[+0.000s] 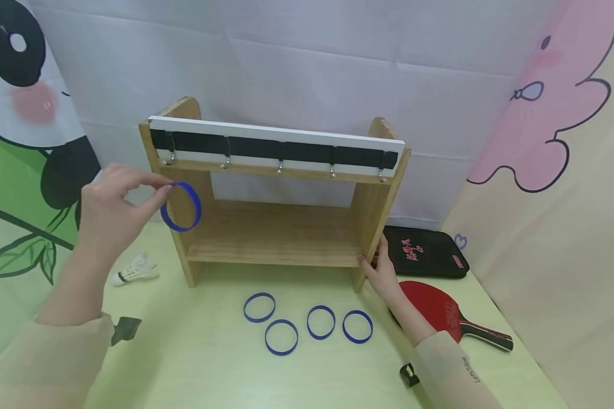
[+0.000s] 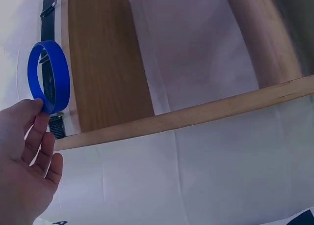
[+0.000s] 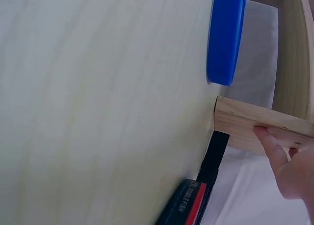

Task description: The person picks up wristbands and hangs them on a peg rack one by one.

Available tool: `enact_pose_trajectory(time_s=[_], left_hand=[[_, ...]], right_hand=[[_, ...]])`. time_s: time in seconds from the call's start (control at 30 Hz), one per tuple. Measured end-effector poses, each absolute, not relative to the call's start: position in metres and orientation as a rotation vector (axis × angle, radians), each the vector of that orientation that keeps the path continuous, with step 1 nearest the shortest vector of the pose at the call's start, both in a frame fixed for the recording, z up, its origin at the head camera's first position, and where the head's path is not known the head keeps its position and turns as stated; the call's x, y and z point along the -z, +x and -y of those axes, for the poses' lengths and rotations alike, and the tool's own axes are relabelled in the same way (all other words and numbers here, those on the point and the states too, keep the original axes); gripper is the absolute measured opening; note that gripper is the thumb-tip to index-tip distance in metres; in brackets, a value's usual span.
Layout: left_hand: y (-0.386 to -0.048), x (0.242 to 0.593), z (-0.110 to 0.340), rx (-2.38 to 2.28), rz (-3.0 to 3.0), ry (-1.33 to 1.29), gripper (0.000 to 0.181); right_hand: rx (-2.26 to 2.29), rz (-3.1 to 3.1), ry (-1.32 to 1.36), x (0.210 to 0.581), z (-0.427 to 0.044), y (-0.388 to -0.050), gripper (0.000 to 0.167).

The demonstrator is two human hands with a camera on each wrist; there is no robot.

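With our left hand (image 1: 115, 207) we pinch a blue ring (image 1: 197, 208) by its rim, opening clear, before the left edge of the rack (image 1: 278, 230); our right hand (image 1: 384, 274) grips its lower right side, presumably steadying it on the worktop (image 1: 210, 363).

Smooth wooden shelf (image 1: 281, 230), shiny metal hooks (image 1: 280, 167), smooth rubbery-looking band (image 2: 62, 80).
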State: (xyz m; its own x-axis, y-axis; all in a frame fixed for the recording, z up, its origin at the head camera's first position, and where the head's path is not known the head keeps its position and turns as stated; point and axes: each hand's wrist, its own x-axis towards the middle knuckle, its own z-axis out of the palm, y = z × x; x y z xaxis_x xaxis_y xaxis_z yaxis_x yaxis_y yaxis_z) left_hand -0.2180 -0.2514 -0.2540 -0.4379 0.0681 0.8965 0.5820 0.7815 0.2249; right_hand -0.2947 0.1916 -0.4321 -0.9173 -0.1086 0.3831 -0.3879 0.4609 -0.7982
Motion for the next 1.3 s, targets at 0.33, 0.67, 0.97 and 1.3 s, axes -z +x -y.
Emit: enact_pose_trajectory(time_s=[0.33, 0.67, 0.97, 1.3], left_hand=[[-0.225, 0.223, 0.248, 0.626, 1.822, -0.386, 0.011], [-0.234, 0.228, 0.246, 0.596, 1.844, -0.297, 0.009], [-0.236, 0.238, 0.251, 0.553, 1.902, -0.315, 0.012], [-0.219, 0.232, 0.243, 0.569, 1.863, -0.365, 0.009]], right_hand=[[-1.463, 2.456, 0.418, 0.429, -0.190, -0.295, 0.076], [-1.467, 2.476, 0.413, 0.403, -0.179, -0.272, 0.072], [-1.467, 2.493, 0.391, 0.401, -0.179, -0.271, 0.072], [-1.483, 2.476, 0.397, 0.399, -0.179, -0.269, 0.071]])
